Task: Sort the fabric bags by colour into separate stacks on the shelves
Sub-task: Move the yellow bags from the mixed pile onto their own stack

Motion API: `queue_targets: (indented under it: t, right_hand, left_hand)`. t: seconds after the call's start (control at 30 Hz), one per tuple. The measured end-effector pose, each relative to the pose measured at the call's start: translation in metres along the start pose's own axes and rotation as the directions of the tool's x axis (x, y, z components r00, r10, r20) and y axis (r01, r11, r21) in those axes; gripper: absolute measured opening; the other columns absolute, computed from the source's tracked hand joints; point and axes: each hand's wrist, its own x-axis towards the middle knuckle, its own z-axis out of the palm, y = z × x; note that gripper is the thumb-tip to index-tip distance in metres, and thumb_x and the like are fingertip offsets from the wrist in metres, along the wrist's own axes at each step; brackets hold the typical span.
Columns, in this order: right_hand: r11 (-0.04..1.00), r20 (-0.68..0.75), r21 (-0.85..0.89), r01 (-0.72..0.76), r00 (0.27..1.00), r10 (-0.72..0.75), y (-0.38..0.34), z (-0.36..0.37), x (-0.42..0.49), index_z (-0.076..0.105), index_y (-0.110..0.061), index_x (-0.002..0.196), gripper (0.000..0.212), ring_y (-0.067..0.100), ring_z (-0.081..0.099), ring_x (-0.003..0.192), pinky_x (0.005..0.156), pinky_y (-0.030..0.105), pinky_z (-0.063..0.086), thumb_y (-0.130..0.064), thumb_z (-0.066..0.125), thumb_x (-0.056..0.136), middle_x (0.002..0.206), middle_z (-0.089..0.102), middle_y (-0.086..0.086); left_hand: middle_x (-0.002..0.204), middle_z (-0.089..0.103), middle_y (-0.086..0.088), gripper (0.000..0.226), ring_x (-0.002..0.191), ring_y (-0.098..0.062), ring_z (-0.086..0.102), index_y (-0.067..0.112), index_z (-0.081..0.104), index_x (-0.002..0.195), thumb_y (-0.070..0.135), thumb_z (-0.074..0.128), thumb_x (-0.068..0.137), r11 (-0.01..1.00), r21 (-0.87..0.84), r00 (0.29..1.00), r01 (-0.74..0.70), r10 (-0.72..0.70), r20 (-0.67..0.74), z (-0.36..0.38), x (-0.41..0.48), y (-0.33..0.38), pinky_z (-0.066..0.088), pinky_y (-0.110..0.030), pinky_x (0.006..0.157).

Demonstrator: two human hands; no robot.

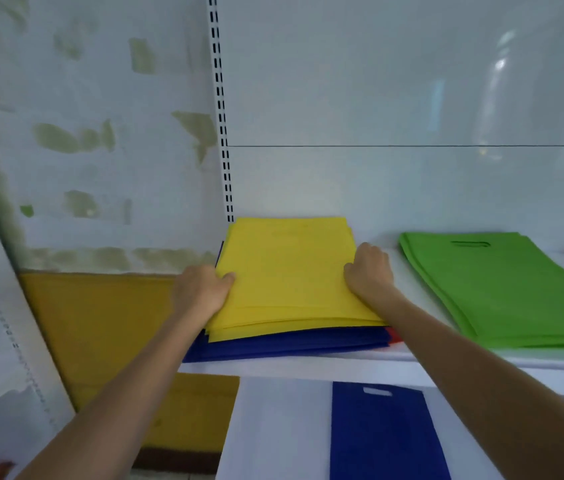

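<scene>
The yellow bags [291,278] are gripped between the curled fingers of the left hand [200,292] and right hand [370,271], above blue bags [291,345].

both arms straight out, my left hand [200,289] and right hand [370,271] gripping opposite sides of the yellow bags [291,271].

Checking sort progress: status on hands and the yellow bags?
Left hand and right hand grip yellow stack by its side edges. Yellow sits on blue bags, not yet separated. Green stack apart, right; nothing blocking.
</scene>
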Motion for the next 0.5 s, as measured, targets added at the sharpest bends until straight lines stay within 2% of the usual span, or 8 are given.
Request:
queue_targets:
  t: [0.1, 0.17, 0.27, 0.4, 0.5]
  right_hand:
    - [0.998, -0.087, 0.001, -0.062, 0.994, 0.062, 0.004, 0.008, -0.007, 0.047, 0.004, 0.115, 0.028, 0.034, 0.041, 0.118, 0.091, 0.037, 0.038, -0.01, 0.043, 0.091, 0.124, 0.049, 0.02]
    - [0.995, -0.093, -0.008, -0.098, 0.991, 0.097, 0.006, 0.008, -0.009, 0.048, 0.002, 0.115, 0.031, 0.034, 0.042, 0.117, 0.089, 0.037, 0.039, -0.019, 0.044, 0.093, 0.124, 0.049, 0.019]
    - [0.993, -0.067, 0.02, -0.116, 0.991, 0.117, 0.01, 0.011, -0.006, 0.053, 0.001, 0.11, 0.033, 0.034, 0.047, 0.113, 0.083, 0.035, 0.04, -0.027, 0.049, 0.092, 0.119, 0.052, 0.019]
    - [0.995, -0.128, 0.051, -0.09, 0.987, 0.096, 0.01, 0.012, -0.003, 0.057, 0.0, 0.107, 0.026, 0.033, 0.051, 0.107, 0.078, 0.033, 0.039, -0.019, 0.054, 0.089, 0.115, 0.057, 0.017]
    - [1.0, -0.208, -0.01, 0.002, 0.978, -0.004, 0.008, 0.011, -0.006, 0.059, -0.001, 0.103, 0.019, 0.033, 0.052, 0.104, 0.079, 0.036, 0.041, -0.014, 0.051, 0.092, 0.109, 0.06, 0.016]
  left_hand:
    - [0.099, 0.068, -0.011, 0.033, 0.088, -0.024, 0.063, 0.01, 0.064, 0.115, 0.031, 0.058, 0.09, 0.99, -0.111, 0.989, -0.083, 0.068, -0.131, 0.002, -0.006, 0.001, 0.048, -0.033, 0.075]
    - [0.114, 0.065, -0.01, 0.032, 0.102, -0.023, 0.06, 0.012, 0.062, 0.119, 0.024, 0.058, 0.09, 0.977, -0.169, 0.981, -0.133, 0.106, -0.16, 0.004, -0.007, 0.0, 0.046, -0.031, 0.085]
    - [0.117, 0.064, -0.008, 0.027, 0.105, -0.02, 0.059, 0.012, 0.063, 0.116, 0.015, 0.056, 0.091, 0.944, -0.281, 0.979, -0.17, 0.129, -0.16, 0.006, -0.009, -0.005, 0.04, -0.023, 0.081]
    - [0.123, 0.06, -0.006, 0.032, 0.113, -0.02, 0.056, 0.016, 0.056, 0.124, 0.016, 0.055, 0.092, 0.93, -0.334, 0.983, -0.155, 0.111, -0.148, 0.007, -0.009, -0.007, 0.042, -0.028, 0.087]
    - [0.113, 0.063, -0.005, 0.038, 0.096, -0.019, 0.06, 0.023, 0.047, 0.129, 0.016, 0.054, 0.092, 0.929, -0.34, 0.984, -0.143, 0.097, -0.148, 0.007, -0.008, -0.009, 0.046, -0.032, 0.079]
